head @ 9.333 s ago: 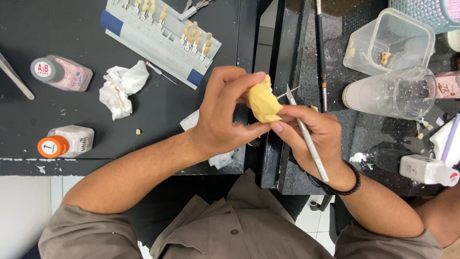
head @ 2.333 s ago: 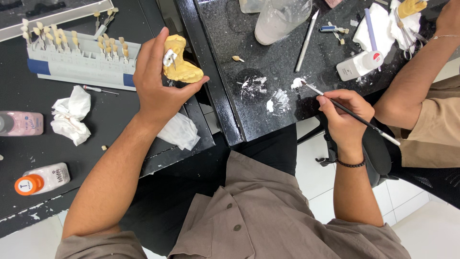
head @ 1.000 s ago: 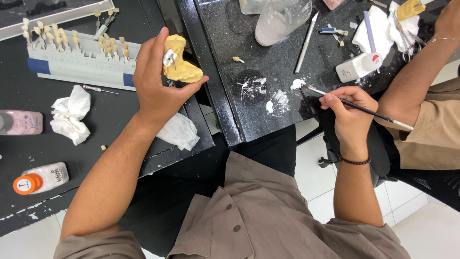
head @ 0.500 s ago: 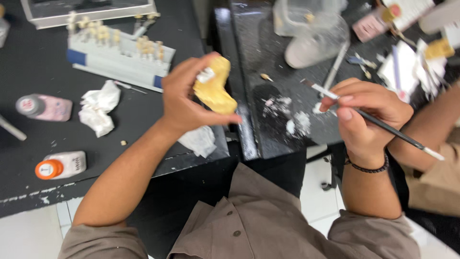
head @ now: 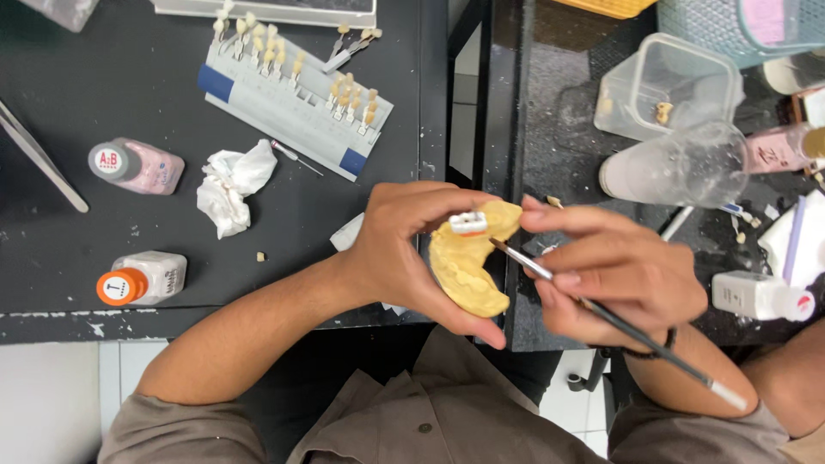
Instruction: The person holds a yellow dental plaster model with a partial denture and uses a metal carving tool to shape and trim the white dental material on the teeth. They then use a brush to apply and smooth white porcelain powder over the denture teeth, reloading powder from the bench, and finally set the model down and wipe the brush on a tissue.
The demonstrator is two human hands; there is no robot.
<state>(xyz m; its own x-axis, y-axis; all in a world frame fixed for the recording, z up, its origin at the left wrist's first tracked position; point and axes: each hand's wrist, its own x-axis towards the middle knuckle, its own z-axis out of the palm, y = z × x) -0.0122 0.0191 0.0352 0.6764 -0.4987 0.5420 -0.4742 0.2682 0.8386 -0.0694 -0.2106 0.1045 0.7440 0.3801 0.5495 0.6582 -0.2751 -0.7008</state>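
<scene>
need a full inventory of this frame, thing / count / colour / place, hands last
dental model: 1, yellow, held in the left hand, centre
white teeth piece: 1, white, on top of the model
brush: 1, dark handle, in the right hand, tip at the model
tooth shade guide: 1, grey and blue with cream tabs, upper left table
pink bottle: 1, left table
orange-capped bottle: 1, white, lower left table
crumpled tissue: 1, white, beside the shade guide
clear tub: 1, upper right counter
clear cup: 1, lying on its side, right counter
small white bottle: 1, right edge
left hand: 1, gripping the model
right hand: 1, holding the brush
</scene>
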